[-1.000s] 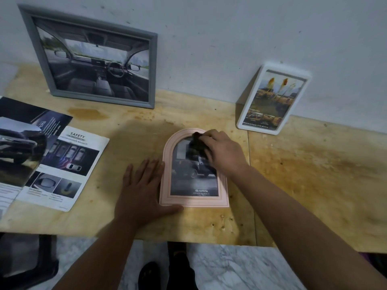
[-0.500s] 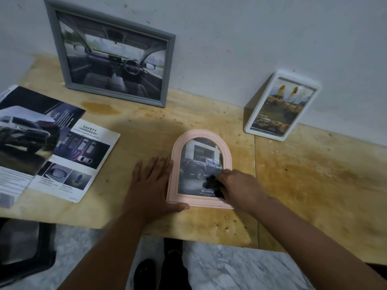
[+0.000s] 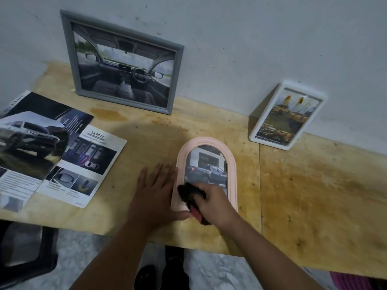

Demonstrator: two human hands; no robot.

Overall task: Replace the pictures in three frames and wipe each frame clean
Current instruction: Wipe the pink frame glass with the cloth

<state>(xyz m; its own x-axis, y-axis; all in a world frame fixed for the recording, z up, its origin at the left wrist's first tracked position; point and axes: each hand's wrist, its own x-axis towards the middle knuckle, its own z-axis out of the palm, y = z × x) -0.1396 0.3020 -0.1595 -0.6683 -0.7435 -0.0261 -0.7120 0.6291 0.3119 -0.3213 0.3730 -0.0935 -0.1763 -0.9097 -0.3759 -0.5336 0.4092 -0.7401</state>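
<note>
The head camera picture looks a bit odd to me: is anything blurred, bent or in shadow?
Head view: the wide lens bows the wooden table edge and tilts the grey frame; the left hand is slightly motion-blurred; a soft shadow darkens the wood above the pink arched frame; the dark cloth in the right hand shows no detail.

bare table (image 3: 314,185) right of the pink frame (image 3: 232,164); brochures (image 3: 62,160) crowd the left, perhaps overlapping.

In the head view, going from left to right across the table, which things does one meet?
Brochure → grey frame → left hand → pink frame with the right hand wiping it with a dark cloth → white frame.
</note>
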